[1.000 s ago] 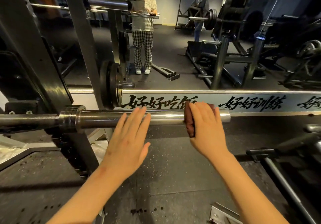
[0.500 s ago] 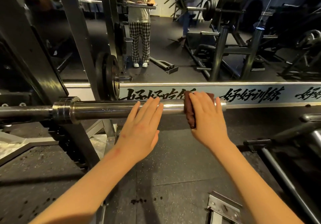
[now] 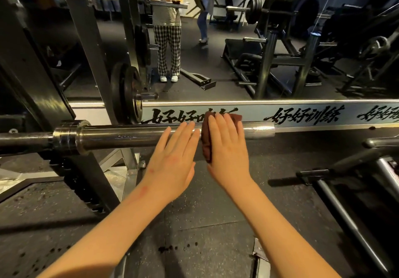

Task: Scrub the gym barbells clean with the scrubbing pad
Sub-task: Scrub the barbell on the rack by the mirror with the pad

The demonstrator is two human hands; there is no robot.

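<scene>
Hands on the smooth steel barbell (image 3: 129, 135)
The right hand (image 3: 226, 148) presses a folded maroon scrubbing pad (image 3: 206, 148) over it, fingers straight; the left hand (image 3: 174, 161) lies flat beside, fingers together.

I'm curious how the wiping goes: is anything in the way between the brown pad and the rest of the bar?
Yes. The left hand lies flat across the bar, just left of the pad under the right hand, and blocks the stretch toward the collar. Rightward, nothing visible blocks it.
</scene>
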